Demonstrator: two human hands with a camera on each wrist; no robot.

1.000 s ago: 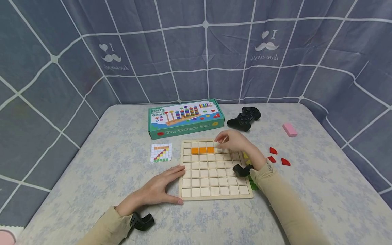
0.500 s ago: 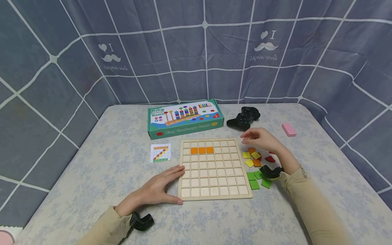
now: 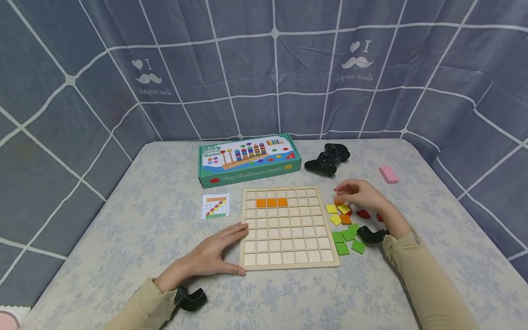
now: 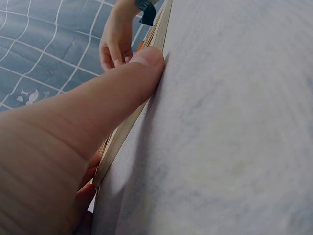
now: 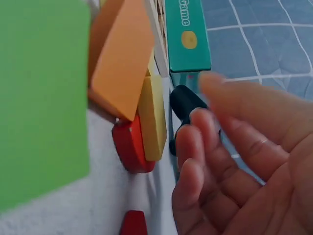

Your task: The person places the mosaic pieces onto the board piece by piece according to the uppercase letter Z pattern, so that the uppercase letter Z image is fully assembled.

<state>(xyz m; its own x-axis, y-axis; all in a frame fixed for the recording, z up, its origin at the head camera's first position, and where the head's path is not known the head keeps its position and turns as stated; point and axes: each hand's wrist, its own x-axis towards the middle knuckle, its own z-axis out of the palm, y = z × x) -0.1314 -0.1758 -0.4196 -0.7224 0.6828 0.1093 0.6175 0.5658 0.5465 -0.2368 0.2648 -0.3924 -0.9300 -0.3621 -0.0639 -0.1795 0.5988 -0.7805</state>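
My left hand [image 3: 218, 250] lies with spread fingers against the left edge of a wooden grid board [image 3: 290, 266], its thumb at the near corner. Three orange square tiles [image 3: 272, 202] sit side by side in the board's second row. My right hand [image 3: 360, 195] hovers over the pile at the board's right, fingers loosely bent. Its fingertips are near an orange tile [image 3: 339, 201], and nothing shows between them in the right wrist view. Yellow tiles [image 3: 332, 209], another orange tile [image 5: 122, 58], and red quarter-round pieces [image 5: 134, 147] lie close by.
Several green tiles [image 3: 342, 249] lie near the board's right edge. A pattern card [image 3: 216, 206] is on the left. Behind stand a green game box [image 3: 250, 161] and a black game controller [image 3: 327, 159]. A pink block [image 3: 388, 174] lies at the far right.
My right hand has moved from above the board to the right, then lowered over the loose tiles. My left hand and the board have stayed in place.
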